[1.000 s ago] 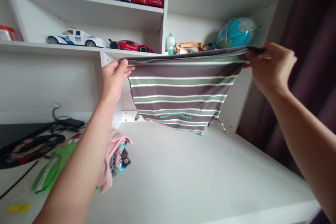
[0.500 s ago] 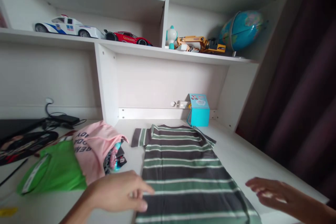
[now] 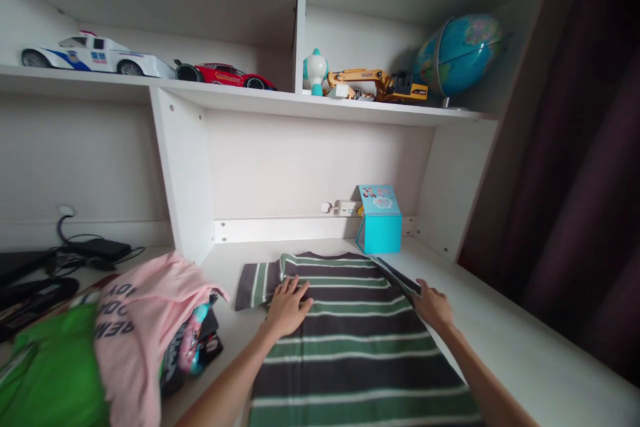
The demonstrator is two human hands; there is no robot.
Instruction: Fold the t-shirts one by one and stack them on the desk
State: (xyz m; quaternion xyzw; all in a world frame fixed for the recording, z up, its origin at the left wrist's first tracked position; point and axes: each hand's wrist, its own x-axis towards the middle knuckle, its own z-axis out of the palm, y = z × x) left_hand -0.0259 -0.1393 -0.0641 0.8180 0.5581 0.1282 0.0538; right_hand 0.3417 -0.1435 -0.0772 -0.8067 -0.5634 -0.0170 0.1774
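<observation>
A dark grey and green striped T-shirt [image 3: 350, 347] lies spread on the desk, collar toward the wall. My left hand [image 3: 287, 307] rests on it near the left shoulder, fingers apart and pressed flat. The left sleeve [image 3: 253, 285] sticks out sideways beyond that hand. At the other side, my right hand [image 3: 434, 303] has its fingers closed on the edge of the right sleeve [image 3: 400, 277], which is folded narrow along the shirt's side. The fingertips there are partly hidden. The shirt's lower end runs out of view.
To the left lie a pink garment [image 3: 145, 327] and a green garment [image 3: 55, 367], heaped together. A blue desk calendar [image 3: 383, 230] stands just behind the collar. Above hangs a white shelf with a toy police car [image 3: 95, 57], a toy excavator [image 3: 385, 83] and a globe [image 3: 463, 53].
Both hands have reached forward from the near side. The left one now lies on the shirt, and the right one has taken hold of the right sleeve. The view has shifted slightly right.
</observation>
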